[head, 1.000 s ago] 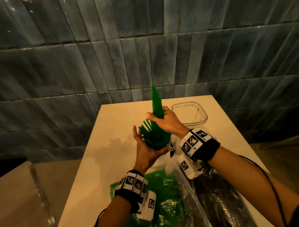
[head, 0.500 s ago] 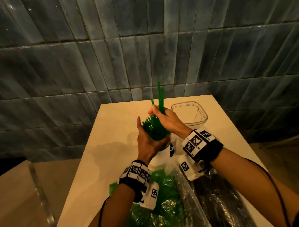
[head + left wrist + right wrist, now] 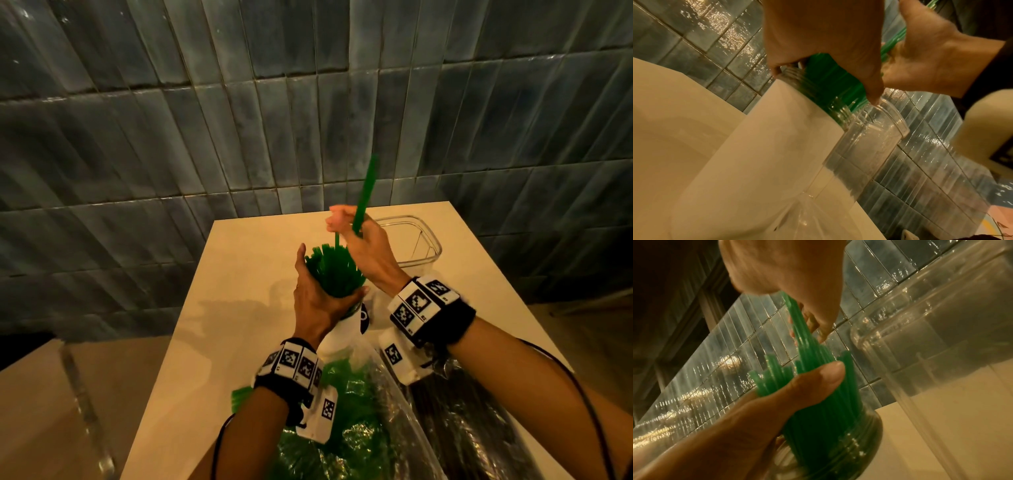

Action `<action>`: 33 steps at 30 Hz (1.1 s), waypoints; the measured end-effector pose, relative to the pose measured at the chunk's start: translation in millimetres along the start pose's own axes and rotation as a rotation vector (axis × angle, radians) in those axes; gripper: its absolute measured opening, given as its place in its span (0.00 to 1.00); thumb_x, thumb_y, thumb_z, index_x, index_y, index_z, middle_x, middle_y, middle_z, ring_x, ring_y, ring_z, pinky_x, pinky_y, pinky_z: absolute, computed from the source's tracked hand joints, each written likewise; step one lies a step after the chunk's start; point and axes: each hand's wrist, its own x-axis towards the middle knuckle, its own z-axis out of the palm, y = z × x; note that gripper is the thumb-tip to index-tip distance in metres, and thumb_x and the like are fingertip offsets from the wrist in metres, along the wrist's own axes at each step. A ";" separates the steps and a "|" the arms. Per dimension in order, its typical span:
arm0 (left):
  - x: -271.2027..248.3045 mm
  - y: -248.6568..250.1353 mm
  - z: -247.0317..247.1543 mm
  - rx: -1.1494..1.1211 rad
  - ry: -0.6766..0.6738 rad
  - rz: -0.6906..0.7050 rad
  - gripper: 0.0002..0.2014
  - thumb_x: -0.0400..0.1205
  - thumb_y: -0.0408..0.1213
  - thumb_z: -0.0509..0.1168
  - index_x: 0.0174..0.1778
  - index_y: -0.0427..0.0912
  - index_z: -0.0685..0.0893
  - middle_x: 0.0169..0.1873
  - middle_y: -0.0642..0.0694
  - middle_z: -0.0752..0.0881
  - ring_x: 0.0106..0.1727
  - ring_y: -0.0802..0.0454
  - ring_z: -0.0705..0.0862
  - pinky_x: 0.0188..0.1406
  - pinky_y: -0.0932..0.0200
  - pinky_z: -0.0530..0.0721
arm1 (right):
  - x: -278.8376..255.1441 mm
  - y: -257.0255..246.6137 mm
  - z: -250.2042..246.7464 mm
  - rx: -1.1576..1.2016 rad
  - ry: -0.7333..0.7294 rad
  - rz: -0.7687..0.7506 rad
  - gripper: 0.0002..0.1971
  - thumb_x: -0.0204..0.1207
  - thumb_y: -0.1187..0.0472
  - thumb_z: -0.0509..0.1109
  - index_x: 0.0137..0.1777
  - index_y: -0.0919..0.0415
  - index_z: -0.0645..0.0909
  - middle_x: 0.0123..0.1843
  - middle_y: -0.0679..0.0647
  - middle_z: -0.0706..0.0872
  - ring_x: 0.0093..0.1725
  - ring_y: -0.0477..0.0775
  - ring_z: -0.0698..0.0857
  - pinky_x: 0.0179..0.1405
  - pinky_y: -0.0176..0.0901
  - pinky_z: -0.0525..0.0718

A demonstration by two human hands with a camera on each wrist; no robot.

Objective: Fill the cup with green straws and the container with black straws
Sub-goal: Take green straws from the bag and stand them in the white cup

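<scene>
Two hands work the cup (image 3: 344, 329) near the middle of the table (image 3: 239, 308): the left hand (image 3: 317, 301) is wrapped round its mouth and the green straws (image 3: 334, 274) bunched there, while the right hand (image 3: 364, 246) pinches a few more straws (image 3: 364, 192), seemingly feeding them in, though blur hides the tips. Green filling looks nearly done; next they need guiding straight down into the packed bunch. The clear container (image 3: 423, 240) sits just beside, apparently without straws, with open tabletop left of the cup.
</scene>
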 end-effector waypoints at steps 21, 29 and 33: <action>1.7 10.0 0.0 -0.014 0.057 0.123 0.57 0.59 0.46 0.83 0.79 0.49 0.54 0.76 0.48 0.65 0.74 0.53 0.68 0.75 0.56 0.70 | 0.9 -4.6 1.7 -0.060 0.000 -0.072 0.34 0.78 0.43 0.63 0.80 0.46 0.53 0.67 0.48 0.80 0.63 0.49 0.82 0.64 0.44 0.74; 0.9 13.9 1.2 0.090 0.069 0.151 0.51 0.62 0.46 0.82 0.76 0.44 0.60 0.67 0.50 0.72 0.63 0.52 0.77 0.58 0.52 0.82 | -7.5 -1.7 10.7 -0.623 -0.197 -0.346 0.24 0.84 0.48 0.47 0.69 0.56 0.79 0.73 0.50 0.78 0.70 0.49 0.76 0.73 0.39 0.62; 1.8 16.9 1.0 0.138 0.083 0.094 0.42 0.66 0.43 0.80 0.71 0.42 0.64 0.61 0.43 0.77 0.57 0.43 0.81 0.52 0.43 0.83 | -9.0 4.2 8.8 -0.843 -0.336 -0.266 0.25 0.86 0.47 0.47 0.67 0.57 0.81 0.76 0.49 0.73 0.71 0.53 0.74 0.74 0.43 0.63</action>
